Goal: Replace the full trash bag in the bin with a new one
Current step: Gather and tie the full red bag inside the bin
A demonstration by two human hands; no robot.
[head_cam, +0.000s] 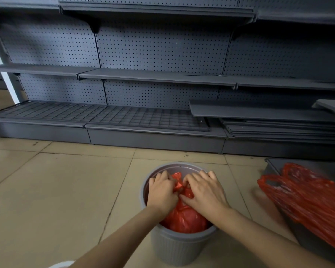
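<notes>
A grey ribbed bin (pixel 179 246) stands on the tiled floor at the bottom centre. Inside it sits a full red trash bag (pixel 184 219), bulging, with its top gathered into a knot. My left hand (pixel 161 192) and my right hand (pixel 204 190) are both over the bin mouth, fingers pinched on the bag's knotted handles from either side. A new red plastic bag (pixel 306 202) lies flat on a dark grey panel to the right of the bin.
Grey pegboard shelving (pixel 162 78) runs across the back, with a wire-grid base shelf (pixel 104 115). Loose grey shelf boards (pixel 278 122) are stacked at the right. A dark grey panel (pixel 273 165) lies on the floor right of the bin. Beige tiles (pixel 56 190) stretch to the left.
</notes>
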